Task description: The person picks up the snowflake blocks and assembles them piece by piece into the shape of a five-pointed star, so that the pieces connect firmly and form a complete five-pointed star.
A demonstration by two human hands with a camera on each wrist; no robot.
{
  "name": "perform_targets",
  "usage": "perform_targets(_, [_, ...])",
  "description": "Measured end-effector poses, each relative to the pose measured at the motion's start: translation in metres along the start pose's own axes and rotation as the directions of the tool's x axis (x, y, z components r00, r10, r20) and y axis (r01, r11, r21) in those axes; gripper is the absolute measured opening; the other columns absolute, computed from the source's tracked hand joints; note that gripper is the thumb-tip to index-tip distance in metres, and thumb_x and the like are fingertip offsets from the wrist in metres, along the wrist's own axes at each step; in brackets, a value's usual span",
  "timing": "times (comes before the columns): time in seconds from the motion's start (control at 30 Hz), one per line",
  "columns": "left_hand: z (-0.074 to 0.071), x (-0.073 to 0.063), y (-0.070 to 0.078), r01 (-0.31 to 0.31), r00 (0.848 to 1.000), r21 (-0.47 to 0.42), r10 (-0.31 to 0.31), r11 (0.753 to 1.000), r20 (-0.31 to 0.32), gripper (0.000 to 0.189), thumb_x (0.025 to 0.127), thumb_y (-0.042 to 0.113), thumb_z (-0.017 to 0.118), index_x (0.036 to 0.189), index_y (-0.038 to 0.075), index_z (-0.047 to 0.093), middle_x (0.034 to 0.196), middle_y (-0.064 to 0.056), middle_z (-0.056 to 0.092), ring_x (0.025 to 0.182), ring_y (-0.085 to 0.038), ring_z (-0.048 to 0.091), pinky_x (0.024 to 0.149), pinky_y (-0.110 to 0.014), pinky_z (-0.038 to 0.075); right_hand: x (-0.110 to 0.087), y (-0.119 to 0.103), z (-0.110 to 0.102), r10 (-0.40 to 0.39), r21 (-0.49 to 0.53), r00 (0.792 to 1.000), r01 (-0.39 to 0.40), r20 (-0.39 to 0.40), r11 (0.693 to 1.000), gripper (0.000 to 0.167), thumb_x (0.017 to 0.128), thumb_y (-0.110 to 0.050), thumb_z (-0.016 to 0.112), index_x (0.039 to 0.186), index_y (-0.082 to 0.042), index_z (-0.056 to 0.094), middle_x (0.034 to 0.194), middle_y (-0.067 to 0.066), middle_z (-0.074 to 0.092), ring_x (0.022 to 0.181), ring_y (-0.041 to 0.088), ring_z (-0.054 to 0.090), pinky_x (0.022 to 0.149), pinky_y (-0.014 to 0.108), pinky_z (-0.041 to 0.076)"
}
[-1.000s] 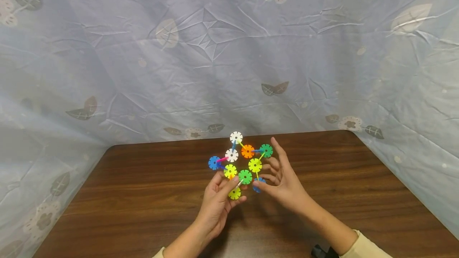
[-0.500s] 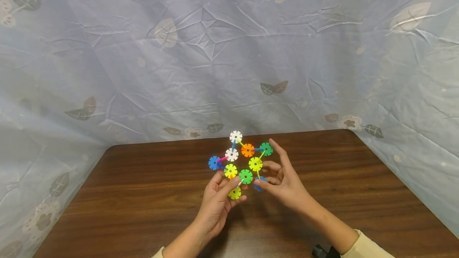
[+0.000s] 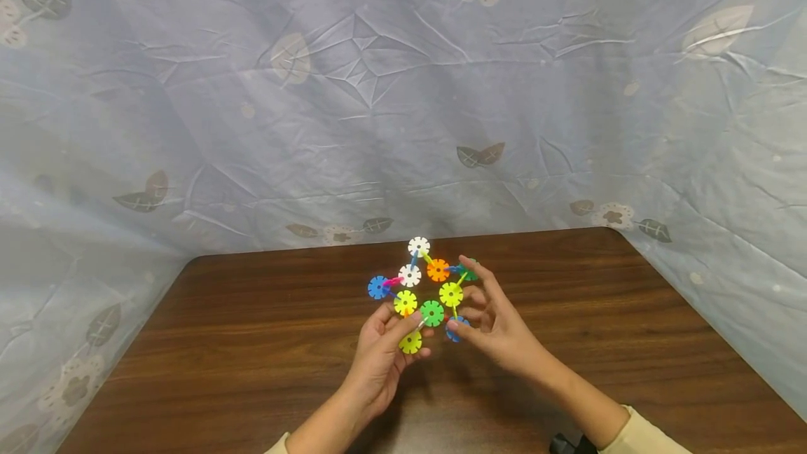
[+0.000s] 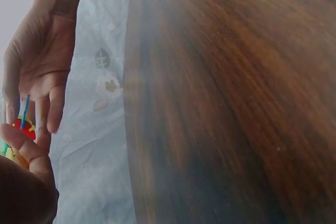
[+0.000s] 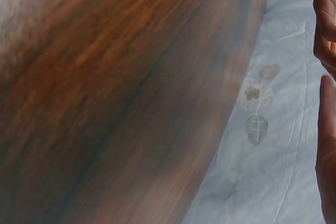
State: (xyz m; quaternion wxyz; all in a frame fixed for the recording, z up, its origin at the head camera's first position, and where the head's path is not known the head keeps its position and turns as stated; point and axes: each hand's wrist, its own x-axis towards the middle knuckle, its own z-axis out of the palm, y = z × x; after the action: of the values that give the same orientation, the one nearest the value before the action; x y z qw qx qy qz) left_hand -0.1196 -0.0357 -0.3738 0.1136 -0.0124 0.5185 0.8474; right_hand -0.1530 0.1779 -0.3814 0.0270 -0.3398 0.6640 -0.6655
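A ring of notched plastic discs, snowflake building discs joined edge to edge, is held up in the head view. My left hand (image 3: pixel 381 356) grips its near side, thumb on the light green disc (image 3: pixel 432 313) with a yellow disc (image 3: pixel 410 342) below it. My right hand (image 3: pixel 507 331) holds the right side, thumb on a blue disc (image 3: pixel 455 330) and index finger over the dark green disc (image 3: pixel 471 270). White discs (image 3: pixel 410 276) and an orange disc (image 3: pixel 438 270) make up the far side. A red disc (image 4: pixel 23 128) shows between the hands in the left wrist view.
A brown wooden table (image 3: pixel 239 342) lies below the hands. Floral grey-blue cloth (image 3: pixel 378 125) hangs behind and along both sides. A small black object (image 3: pixel 570 444) sits by the right sleeve at the near edge.
My right index finger has bent down across the dark green disc. The far end of the disc ring has tipped slightly lower, while my left hand has hardly moved.
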Motion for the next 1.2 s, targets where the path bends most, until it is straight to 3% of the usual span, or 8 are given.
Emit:
perform_targets(0.13, [0.0006,0.0011,-0.0003,-0.003,1.000,0.010,0.004,1.000,-0.009,0.018,0.099,0.012,0.068,0.107,0.009,0.052,0.091,0.006,0.073,0.080,-0.010,0.072,0.066,-0.021,0.062,-0.0010,0.0009,0.0007,0.024,0.089,0.999,-0.027,0.036,0.996,0.092,0.099,0.010,0.060,0.168,-0.017,0.006,0.114,0.014,0.048,0.096,0.015,0.076,0.077,0.052,0.065])
perform_targets(0.27, [0.0008,0.0017,-0.0009,-0.006,1.000,0.018,0.007,1.000,-0.018,0.018,0.098,0.011,0.067,0.107,0.009,0.052,0.089,0.006,0.074,0.078,-0.009,0.071,0.064,-0.020,0.061,-0.0015,0.0016,0.0018,0.028,0.113,0.999,-0.032,0.037,0.993,0.091,0.100,0.010,0.059,0.168,-0.017,0.005,0.114,0.014,0.046,0.092,0.013,0.072,0.077,0.056,0.064])
perform_targets(0.43, [0.0018,0.0021,-0.0012,-0.019,0.999,0.025,0.020,1.000,-0.036,0.019,0.098,0.009,0.068,0.108,0.008,0.052,0.090,0.006,0.074,0.077,-0.008,0.071,0.063,-0.019,0.060,-0.0013,0.0021,0.0038,0.050,0.116,0.999,-0.050,0.002,0.992,0.089,0.101,0.007,0.060,0.168,-0.020,0.009,0.103,0.007,0.053,0.085,0.010,0.069,0.081,0.050,0.066])
perform_targets(0.6, [0.0028,0.0025,-0.0001,-0.032,0.997,0.036,0.035,0.999,-0.075,0.020,0.097,0.009,0.069,0.111,0.006,0.055,0.087,0.007,0.074,0.075,-0.007,0.069,0.061,-0.018,0.059,-0.0008,0.0035,0.0028,0.027,0.098,1.000,-0.028,0.010,0.995,0.087,0.101,0.008,0.060,0.167,-0.017,0.010,0.092,0.002,0.057,0.089,0.013,0.072,0.087,0.045,0.066])
perform_targets(0.77, [0.0014,0.0029,0.0014,-0.045,0.992,0.054,0.051,0.998,-0.111,0.017,0.097,0.008,0.069,0.108,0.005,0.056,0.085,0.006,0.073,0.072,-0.007,0.068,0.058,-0.018,0.057,-0.0007,0.0025,0.0000,0.058,0.104,0.998,-0.059,0.016,0.993,0.086,0.101,0.007,0.060,0.167,-0.017,0.012,0.099,0.007,0.068,0.097,0.016,0.076,0.089,0.036,0.065])
perform_targets(0.93, [-0.0001,0.0026,0.0019,-0.057,0.990,0.066,0.065,0.996,-0.122,0.017,0.097,0.008,0.070,0.106,0.005,0.056,0.084,0.006,0.072,0.072,-0.007,0.068,0.057,-0.018,0.057,-0.0006,0.0015,-0.0022,0.080,0.139,0.996,-0.085,0.041,0.987,0.084,0.102,0.005,0.060,0.167,-0.016,0.011,0.110,0.016,0.072,0.107,0.024,0.077,0.094,0.036,0.064])
perform_targets(1.2, [0.0002,0.0021,0.0018,-0.073,0.986,0.084,0.084,0.994,-0.141,0.017,0.097,0.008,0.071,0.106,0.004,0.057,0.082,0.007,0.071,0.071,-0.007,0.068,0.058,-0.018,0.057,-0.0009,-0.0007,-0.0032,0.121,0.166,0.990,-0.131,0.066,0.977,0.084,0.102,0.003,0.061,0.167,-0.020,0.012,0.108,0.008,0.074,0.110,0.022,0.077,0.097,0.034,0.062])
